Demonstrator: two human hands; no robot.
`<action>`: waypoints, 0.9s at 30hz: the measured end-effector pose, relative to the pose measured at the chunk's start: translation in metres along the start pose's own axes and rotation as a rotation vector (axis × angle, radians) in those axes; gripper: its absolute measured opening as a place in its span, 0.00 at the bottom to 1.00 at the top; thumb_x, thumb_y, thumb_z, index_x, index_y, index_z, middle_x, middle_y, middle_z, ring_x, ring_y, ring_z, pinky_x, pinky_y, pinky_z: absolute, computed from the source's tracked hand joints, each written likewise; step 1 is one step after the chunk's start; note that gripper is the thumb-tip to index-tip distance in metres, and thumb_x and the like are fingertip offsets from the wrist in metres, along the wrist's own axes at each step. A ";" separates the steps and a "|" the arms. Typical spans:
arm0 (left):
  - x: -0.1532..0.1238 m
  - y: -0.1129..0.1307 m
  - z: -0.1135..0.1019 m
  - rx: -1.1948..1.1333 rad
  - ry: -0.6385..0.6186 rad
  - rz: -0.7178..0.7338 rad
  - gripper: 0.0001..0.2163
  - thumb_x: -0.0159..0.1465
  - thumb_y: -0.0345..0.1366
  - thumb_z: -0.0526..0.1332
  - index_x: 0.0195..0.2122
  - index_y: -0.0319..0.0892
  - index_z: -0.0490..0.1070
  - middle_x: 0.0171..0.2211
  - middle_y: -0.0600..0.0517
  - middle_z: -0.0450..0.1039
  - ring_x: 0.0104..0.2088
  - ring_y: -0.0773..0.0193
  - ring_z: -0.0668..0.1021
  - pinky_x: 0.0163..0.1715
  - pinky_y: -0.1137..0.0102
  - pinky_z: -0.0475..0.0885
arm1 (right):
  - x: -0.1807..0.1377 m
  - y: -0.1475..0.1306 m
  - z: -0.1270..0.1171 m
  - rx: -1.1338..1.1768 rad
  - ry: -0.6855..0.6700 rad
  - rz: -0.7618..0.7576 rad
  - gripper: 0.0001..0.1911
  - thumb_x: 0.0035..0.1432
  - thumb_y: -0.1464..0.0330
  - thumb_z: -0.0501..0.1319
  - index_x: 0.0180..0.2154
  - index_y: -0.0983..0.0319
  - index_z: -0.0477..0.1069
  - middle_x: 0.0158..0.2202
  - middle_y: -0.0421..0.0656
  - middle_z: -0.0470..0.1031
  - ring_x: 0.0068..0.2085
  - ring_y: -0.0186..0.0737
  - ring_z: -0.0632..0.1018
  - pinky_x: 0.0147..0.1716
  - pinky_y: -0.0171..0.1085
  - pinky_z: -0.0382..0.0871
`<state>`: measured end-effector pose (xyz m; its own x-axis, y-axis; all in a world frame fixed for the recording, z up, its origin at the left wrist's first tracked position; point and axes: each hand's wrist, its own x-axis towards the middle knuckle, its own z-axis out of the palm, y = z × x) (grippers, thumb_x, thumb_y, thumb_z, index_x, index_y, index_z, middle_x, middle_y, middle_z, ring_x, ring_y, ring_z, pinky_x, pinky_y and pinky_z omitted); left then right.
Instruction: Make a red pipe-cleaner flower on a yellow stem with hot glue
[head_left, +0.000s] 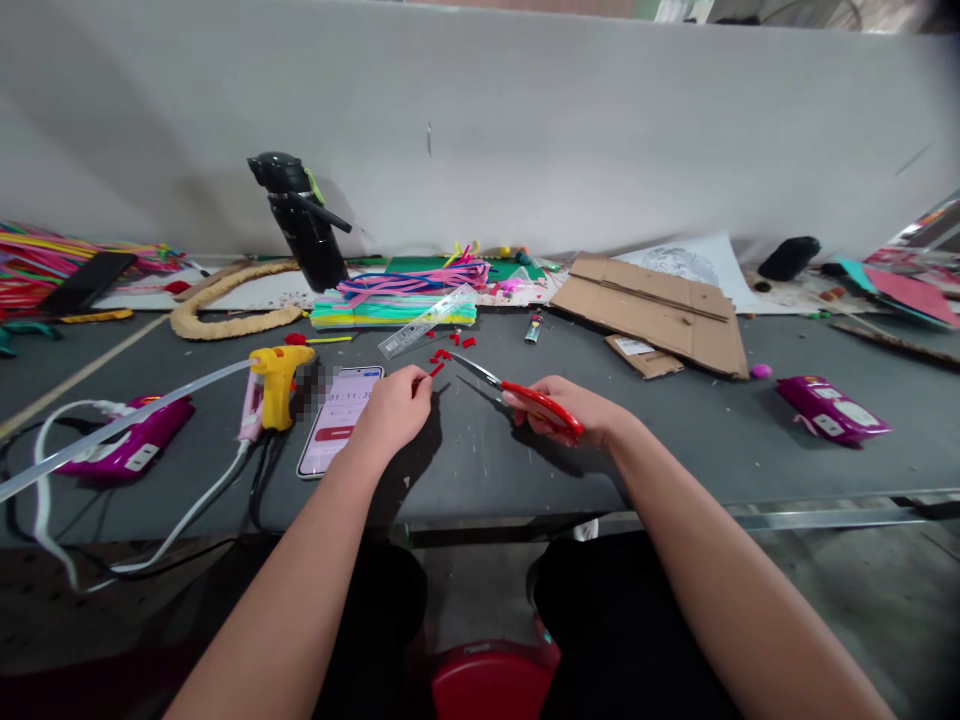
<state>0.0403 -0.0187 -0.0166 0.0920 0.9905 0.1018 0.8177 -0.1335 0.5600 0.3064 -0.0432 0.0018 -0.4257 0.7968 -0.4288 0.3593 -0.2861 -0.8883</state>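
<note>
My left hand (pixel 397 405) is closed, pinching a short thin red strip (pixel 437 369) whose end pokes out past the fingertips. In my right hand (pixel 559 405) are red-handled scissors (pixel 541 404), their metal blades pointing left toward the strip. The blade tips come close to the strip; whether they touch it I cannot tell. Several small red cut pieces (pixel 441 355) lie on the grey table (pixel 480 470) just beyond the left hand. Behind them a clear ruler (pixel 426 322) rests at a slant over a stack of green and yellow strips (pixel 345 312).
A phone (pixel 341 420) showing a timer and a yellow glue gun (pixel 275 385) with cables lie left. A black bottle (pixel 304 225) stands behind. Cardboard (pixel 652 305) lies back right. Purple packs sit at both sides, including the right pack (pixel 831 408).
</note>
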 end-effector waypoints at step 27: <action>0.011 0.012 0.011 -0.069 0.061 0.055 0.14 0.69 0.38 0.53 0.26 0.46 0.70 0.27 0.52 0.78 0.30 0.59 0.75 0.32 0.67 0.61 | -0.007 -0.001 0.004 -0.056 -0.022 -0.022 0.30 0.52 0.42 0.68 0.30 0.64 0.70 0.18 0.33 0.62 0.16 0.26 0.61 0.13 0.29 0.52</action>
<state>0.0575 -0.0090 -0.0178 0.0994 0.9782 0.1823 0.7711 -0.1915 0.6072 0.3053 -0.0506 0.0045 -0.4522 0.7901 -0.4137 0.3953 -0.2383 -0.8871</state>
